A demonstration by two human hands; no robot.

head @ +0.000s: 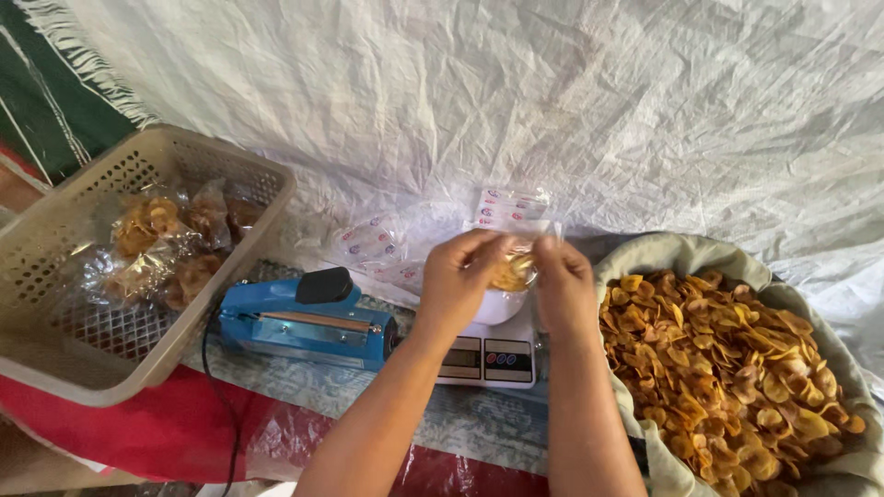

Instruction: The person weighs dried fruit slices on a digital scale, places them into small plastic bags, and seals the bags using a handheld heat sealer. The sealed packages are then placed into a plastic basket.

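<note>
A beige plastic basket (55,359) holding filled clear packets (170,248) sits at the left. A blue heat sealer (299,327) lies beside it. Empty pouches (373,244) lie behind.

Clear filled packets (170,244) lie left in the basket; flat printed clear bags (509,207) at centre; scale's dark screens (486,359) below.

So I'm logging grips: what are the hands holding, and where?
Both hands, left and right, pinch a small clear bag of chips at its top.
</note>
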